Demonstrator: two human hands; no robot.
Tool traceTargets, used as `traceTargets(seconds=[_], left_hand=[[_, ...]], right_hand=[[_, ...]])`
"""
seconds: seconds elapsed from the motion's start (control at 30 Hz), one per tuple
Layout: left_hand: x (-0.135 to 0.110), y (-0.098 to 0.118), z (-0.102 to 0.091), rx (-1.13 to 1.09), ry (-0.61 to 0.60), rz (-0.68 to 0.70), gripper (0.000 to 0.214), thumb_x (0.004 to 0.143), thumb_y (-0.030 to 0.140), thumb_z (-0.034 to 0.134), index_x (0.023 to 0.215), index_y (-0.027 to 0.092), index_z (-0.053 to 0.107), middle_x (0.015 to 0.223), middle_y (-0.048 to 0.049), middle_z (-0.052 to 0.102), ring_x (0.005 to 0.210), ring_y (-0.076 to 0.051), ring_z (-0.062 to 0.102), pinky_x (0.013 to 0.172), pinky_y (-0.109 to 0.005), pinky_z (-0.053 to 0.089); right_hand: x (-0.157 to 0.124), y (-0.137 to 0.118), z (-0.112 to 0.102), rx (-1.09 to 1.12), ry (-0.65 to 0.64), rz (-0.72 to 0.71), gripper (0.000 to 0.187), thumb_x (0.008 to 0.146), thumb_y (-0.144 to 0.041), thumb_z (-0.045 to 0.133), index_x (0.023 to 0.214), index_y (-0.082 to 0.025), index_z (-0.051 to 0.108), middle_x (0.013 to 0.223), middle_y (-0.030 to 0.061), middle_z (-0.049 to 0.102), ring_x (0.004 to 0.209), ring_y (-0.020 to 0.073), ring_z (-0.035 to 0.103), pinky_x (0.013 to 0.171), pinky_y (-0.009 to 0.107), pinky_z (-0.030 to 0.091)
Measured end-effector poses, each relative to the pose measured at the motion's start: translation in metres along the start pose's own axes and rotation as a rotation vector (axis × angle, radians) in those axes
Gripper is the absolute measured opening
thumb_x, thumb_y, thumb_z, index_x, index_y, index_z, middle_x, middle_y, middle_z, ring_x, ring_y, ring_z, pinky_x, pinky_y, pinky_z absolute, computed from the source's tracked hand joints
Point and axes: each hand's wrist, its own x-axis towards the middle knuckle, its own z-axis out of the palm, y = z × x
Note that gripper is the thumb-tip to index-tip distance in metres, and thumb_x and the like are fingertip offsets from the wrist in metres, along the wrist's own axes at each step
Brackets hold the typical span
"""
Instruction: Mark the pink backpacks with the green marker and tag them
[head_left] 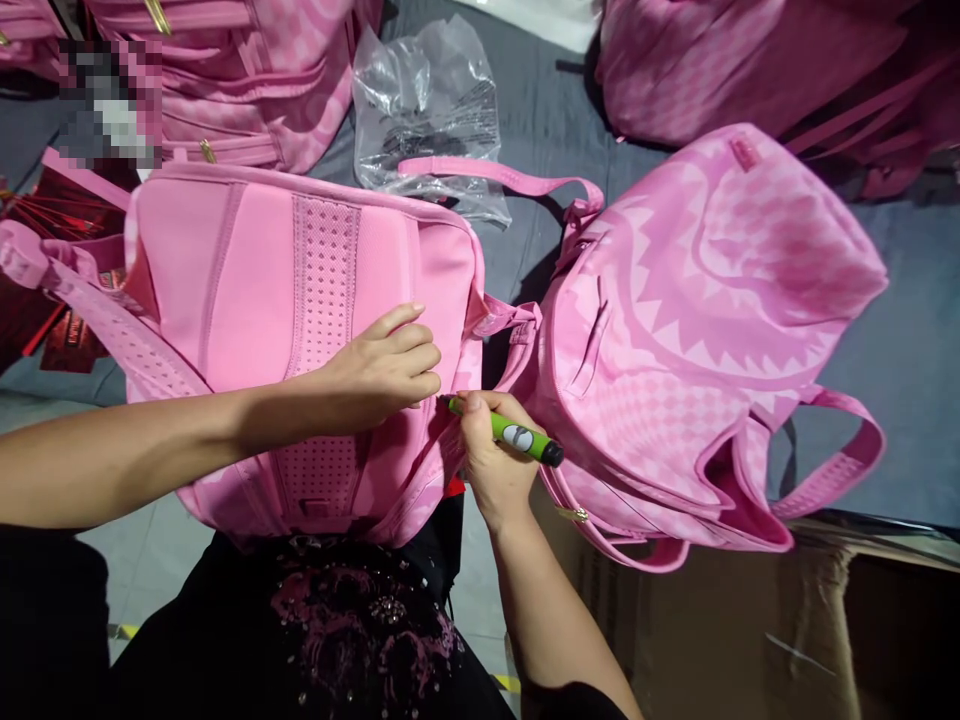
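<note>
A pink backpack point(247, 290) lies back-side up in front of me, its padded mesh panel facing the camera. My left hand point(382, 365) rests on the panel near the bag's right edge, fingers curled and pressing the fabric. My right hand point(491, 455) grips a green marker point(517, 435) with a black end, its tip touching the bag's right side seam just below my left fingers. A second pink backpack point(705, 330) with a shark-mouth pattern lies front-up to the right, touching the first.
A crumpled clear plastic bag point(427, 110) lies on the grey table point(900, 350) behind. More pink bags point(247, 70) are stacked at the back left and more pink bags point(750, 60) at the back right. A cardboard box point(750, 620) stands at the lower right. Red items point(52, 260) sit at the left.
</note>
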Motion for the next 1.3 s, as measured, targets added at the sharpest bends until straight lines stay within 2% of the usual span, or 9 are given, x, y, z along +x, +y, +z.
traceTargets(seconds=[0.5,0.7,0.8,0.93,1.0,1.07,1.13,1.2,1.3], left_hand=[[0.0,-0.003,0.004,0.0,-0.017,0.008,0.015,0.087,0.015,0.055,0.074,0.021,0.056,0.081,0.0003,0.062,0.089,-0.017,0.055,0.114,-0.044,0.038],[0.004,-0.003,0.0,0.0,-0.027,0.014,0.013,0.089,0.022,0.061,0.076,0.021,0.06,0.08,-0.0015,0.063,0.09,-0.02,0.056,0.11,-0.045,0.036],[0.016,-0.013,-0.007,-0.045,-0.12,0.101,0.016,0.086,0.033,0.067,0.077,0.021,0.062,0.082,-0.0021,0.065,0.085,-0.02,0.057,0.097,-0.041,0.043],[0.037,-0.035,-0.02,-0.029,-0.371,0.145,0.026,0.077,0.045,0.076,0.079,0.022,0.064,0.083,-0.0035,0.07,0.084,-0.021,0.06,0.086,-0.039,0.044],[0.042,-0.041,-0.035,0.036,-0.407,0.112,0.028,0.074,0.046,0.078,0.076,0.022,0.064,0.078,-0.0031,0.072,0.081,-0.021,0.061,0.085,-0.039,0.043],[0.04,-0.037,-0.061,0.075,-0.399,0.067,0.029,0.075,0.047,0.076,0.075,0.021,0.064,0.075,-0.0021,0.072,0.077,-0.02,0.062,0.082,-0.038,0.042],[0.028,-0.023,-0.098,0.113,-0.369,-0.011,0.028,0.078,0.046,0.073,0.076,0.019,0.064,0.076,-0.002,0.072,0.074,-0.019,0.062,0.078,-0.037,0.041],[0.011,0.0,-0.142,0.189,-0.301,-0.122,0.02,0.08,0.038,0.068,0.079,0.018,0.065,0.077,-0.0038,0.071,0.073,-0.019,0.062,0.076,-0.037,0.04],[-0.017,0.041,-0.194,0.322,-0.182,-0.303,0.013,0.081,0.026,0.06,0.086,0.015,0.066,0.078,-0.0077,0.07,0.077,-0.022,0.062,0.075,-0.039,0.038]], right_hand=[[0.0,0.006,0.001,-0.026,-0.024,0.023,0.028,0.09,-0.045,0.061,0.081,-0.02,0.07,0.071,0.0004,0.07,0.06,0.015,0.062,0.058,0.028,0.048],[0.002,0.002,-0.002,-0.057,-0.052,-0.038,0.023,0.088,-0.04,0.063,0.08,-0.02,0.071,0.065,-0.0009,0.067,0.055,0.0149,0.059,0.054,0.028,0.047],[0.005,0.002,-0.002,-0.043,-0.069,-0.02,0.025,0.088,-0.041,0.063,0.076,-0.02,0.07,0.062,-0.0008,0.066,0.053,0.0159,0.059,0.05,0.027,0.045],[0.003,0.004,-0.004,-0.109,-0.093,-0.084,0.029,0.088,-0.044,0.063,0.075,-0.019,0.07,0.06,-0.0005,0.065,0.051,0.0159,0.058,0.049,0.028,0.044],[-0.004,0.0,-0.006,-0.138,-0.112,-0.092,0.031,0.089,-0.044,0.062,0.075,-0.017,0.07,0.059,0.0001,0.065,0.05,0.0156,0.059,0.048,0.027,0.045],[-0.012,-0.013,-0.006,-0.105,-0.08,-0.2,0.027,0.091,-0.041,0.062,0.096,-0.017,0.073,0.077,0.0036,0.073,0.064,0.0179,0.068,0.059,0.028,0.054],[-0.02,-0.039,0.0,-0.077,-0.045,-0.451,0.034,0.092,-0.032,0.063,0.124,-0.02,0.065,0.107,0.0074,0.075,0.091,0.0212,0.072,0.08,0.033,0.059],[-0.026,-0.074,0.008,-0.093,0.002,-0.775,0.045,0.093,-0.024,0.062,0.138,-0.027,0.056,0.123,0.0071,0.07,0.112,0.0222,0.067,0.096,0.038,0.055],[-0.029,-0.121,0.017,-0.109,0.031,-1.163,0.051,0.093,-0.017,0.062,0.141,-0.03,0.052,0.116,0.0042,0.072,0.107,0.0201,0.067,0.097,0.037,0.054]])
